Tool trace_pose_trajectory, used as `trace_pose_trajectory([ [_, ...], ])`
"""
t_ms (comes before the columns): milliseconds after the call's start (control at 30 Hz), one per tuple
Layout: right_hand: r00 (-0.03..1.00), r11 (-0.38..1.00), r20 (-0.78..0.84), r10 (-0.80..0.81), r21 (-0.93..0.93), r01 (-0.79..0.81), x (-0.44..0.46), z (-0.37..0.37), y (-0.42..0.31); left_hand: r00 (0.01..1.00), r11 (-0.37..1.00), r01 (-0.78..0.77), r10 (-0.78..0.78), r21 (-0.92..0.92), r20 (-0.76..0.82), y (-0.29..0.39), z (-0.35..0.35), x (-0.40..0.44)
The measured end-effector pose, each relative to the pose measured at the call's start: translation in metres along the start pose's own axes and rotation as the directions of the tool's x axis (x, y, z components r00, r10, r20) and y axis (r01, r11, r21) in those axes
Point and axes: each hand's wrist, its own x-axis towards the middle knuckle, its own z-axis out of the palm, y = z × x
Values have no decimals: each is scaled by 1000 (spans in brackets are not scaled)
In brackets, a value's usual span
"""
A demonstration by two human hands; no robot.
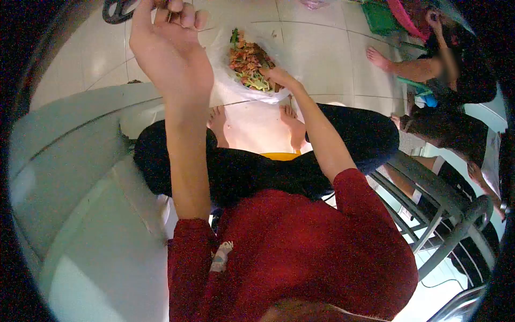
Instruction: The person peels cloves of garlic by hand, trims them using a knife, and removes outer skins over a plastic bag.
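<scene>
My left hand [174,56] is raised at the top left, its fingers curled. Beside them is a black loop-shaped handle [115,13], which seems to be in that hand; the rest of it is cut off by the frame's edge. On the tiled floor in front of my feet lies an open white plastic bag [228,88] with a heap of mixed food [249,61], shredded greens and reddish-brown pieces. My right hand [278,77] reaches into the heap from the right, fingers closed on some of it; the fingertips are partly hidden.
A pale panel [75,129] runs along my left side. A grey metal chair frame [429,193] is at my right. Farther right sit other people, with a bare leg [413,70] showing. A green container [378,19] and a pink rim [405,19] are at the top right.
</scene>
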Motion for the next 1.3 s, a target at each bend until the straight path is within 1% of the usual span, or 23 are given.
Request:
trace_pose_trajectory([
  [67,983,987,-87,162,25,-160,-1,-9,-7,967,976,-57,107,211,-232,3,25,-10],
  [100,982,987,-97,161,19,-160,-13,-20,-24,968,977,-64,110,203,-225,5,27,-14],
  [133,970,970,-13,243,4,-243,-35,-42,-59,973,983,-99,129,157,-190,6,25,-15],
  [200,976,978,67,208,-1,-208,-61,-66,-87,976,984,-141,156,104,-150,10,1,-6],
  [233,976,982,106,190,-1,-191,-75,-78,-102,998,985,1,-12,-170,-62,11,-30,7],
  [300,927,929,110,359,55,-366,-86,-83,-111,987,895,160,-140,-416,77,6,-54,18],
  [400,960,959,48,275,-89,-271,-125,-93,-140,982,942,166,-131,-290,137,7,-47,9],
  [433,961,959,40,273,-88,-269,-140,-93,-151,997,996,55,-52,-72,48,11,-26,-3],
  [467,975,972,-57,215,-83,-219,-156,-94,-162,999,986,-48,51,158,-16,12,-8,-12],
  [500,977,983,-157,148,-85,-162,-169,-95,-171,998,986,-62,63,158,1,11,2,-18],
  [600,933,990,-334,133,1,-140,-185,-90,-162,981,925,20,55,379,-185,5,27,-30],
  [633,931,993,-350,109,-9,-119,-191,-88,-157,982,924,-9,79,381,-169,0,26,-30],
  [700,895,952,-441,68,297,75,-203,-89,-152,996,914,-83,83,397,17,-15,18,-27],
  [733,889,953,-455,45,286,98,-219,-98,-167,994,911,-109,105,397,33,-16,21,-28],
  [800,873,883,-482,-70,378,280,-253,-114,-196,990,950,-95,60,297,125,-14,26,-34],
  [833,870,882,-486,-85,370,293,-256,-117,-201,989,948,-111,74,298,131,-15,27,-36],
  [900,659,892,-696,-285,60,449,-255,-121,-210,973,931,-184,127,315,193,-16,27,-34],
  [1033,657,902,-709,-254,71,426,-268,-110,-209,984,879,-169,128,445,121,-14,35,-37],
  [1100,768,908,-632,-106,254,334,-272,-97,-207,977,853,-208,160,479,140,-16,36,-34],
  [1167,777,899,-623,-86,287,330,-276,-93,-211,944,791,-329,261,515,202,-21,38,-35],
  [1200,773,897,-625,-110,272,348,-274,-92,-211,948,795,-316,250,517,196,-21,37,-35],
  [1267,772,896,-624,-126,262,358,-273,-88,-213,910,629,-414,313,658,272,-20,38,-36],
  [1300,770,907,-622,-141,231,353,-273,-87,-215,913,632,-406,309,661,265,-20,39,-37],
])
